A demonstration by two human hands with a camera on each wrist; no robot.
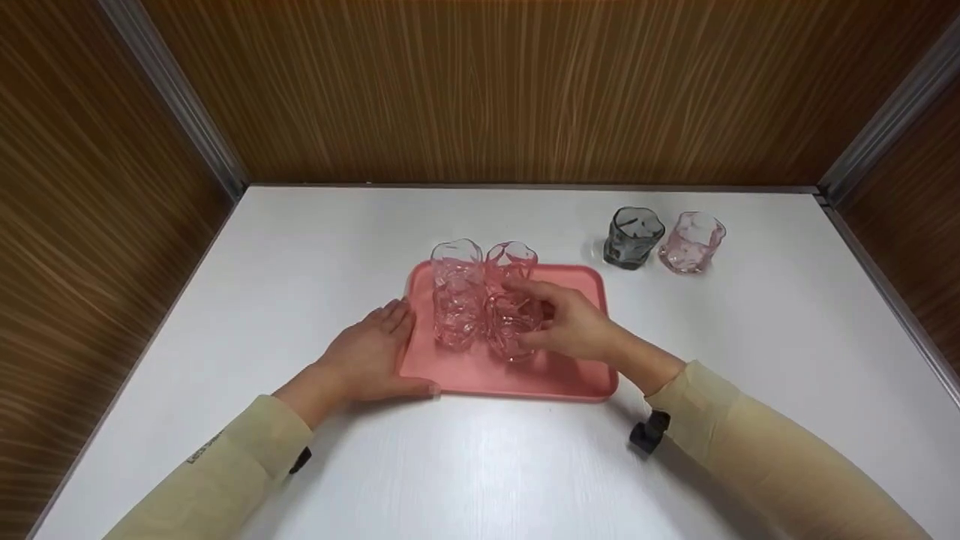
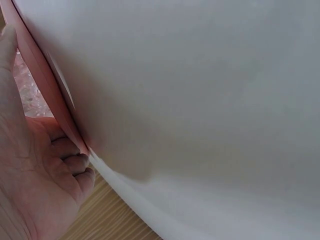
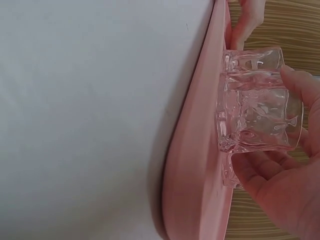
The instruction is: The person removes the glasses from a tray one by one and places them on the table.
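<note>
My right hand (image 1: 577,326) had its grip curled round a clear glass (image 1: 512,311) that stood on the pink tray (image 1: 525,375), fingers on its far side and thumb on its near side; the right wrist view showed the glass (image 3: 257,100) upright with its base on the tray (image 3: 192,165) and my fingers (image 3: 260,172) wrapped about its wall. A second clear glass (image 1: 456,292) stood just beside it on the tray, towards the tray's left edge, the two touching or nearly so; I could not tell which.

My left hand (image 1: 371,360) lay at the tray's left edge, its grip apart and clamped on nothing, fingers straight along the rim and thumb along the near left corner. The left wrist view showed my fingertips (image 2: 75,162) against that rim (image 2: 55,100).

The tray sat near the middle of the white tabletop (image 1: 480,465). Towards the tabletop's far right corner, well apart from the tray's right edge, stood a grey glass (image 1: 634,238) and a pink glass (image 1: 691,241), side by side, the grey one nearer the tray.
</note>
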